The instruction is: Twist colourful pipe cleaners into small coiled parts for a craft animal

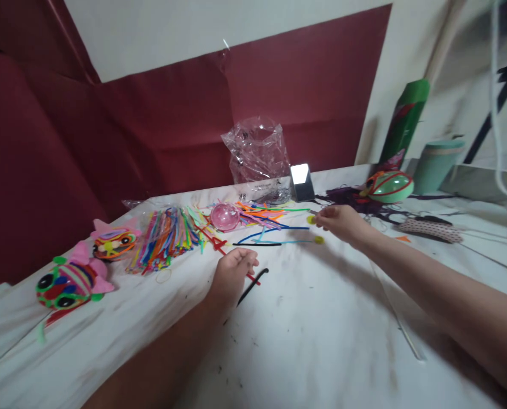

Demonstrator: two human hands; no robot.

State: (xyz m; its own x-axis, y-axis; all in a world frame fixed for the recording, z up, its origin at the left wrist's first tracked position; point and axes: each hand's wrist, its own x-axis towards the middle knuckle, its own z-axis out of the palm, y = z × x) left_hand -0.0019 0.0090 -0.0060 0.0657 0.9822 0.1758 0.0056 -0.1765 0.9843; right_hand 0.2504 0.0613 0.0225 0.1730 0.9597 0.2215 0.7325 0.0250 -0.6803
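Observation:
My left hand [233, 272] rests on the white table [304, 335], fingers curled around a black pipe cleaner [253, 284], with a red one beside it. My right hand [339, 220] reaches out to the right of the pile, pinching a small yellow pompom [311, 219]. A second yellow pompom [319, 240] lies just below that hand. Loose blue and black pipe cleaners [262, 237] lie between my hands. A pink clear ball [225, 216] sits in the heap of coloured pipe cleaners [168, 238].
Two finished colourful ball figures [68, 281] [113, 240] sit at the left. A crumpled plastic bag [257, 149] and a small mirror-like block [302, 182] stand at the back. A green ball figure [390, 186], a teal cup [437, 165] and a dotted pouch [430, 229] are at the right.

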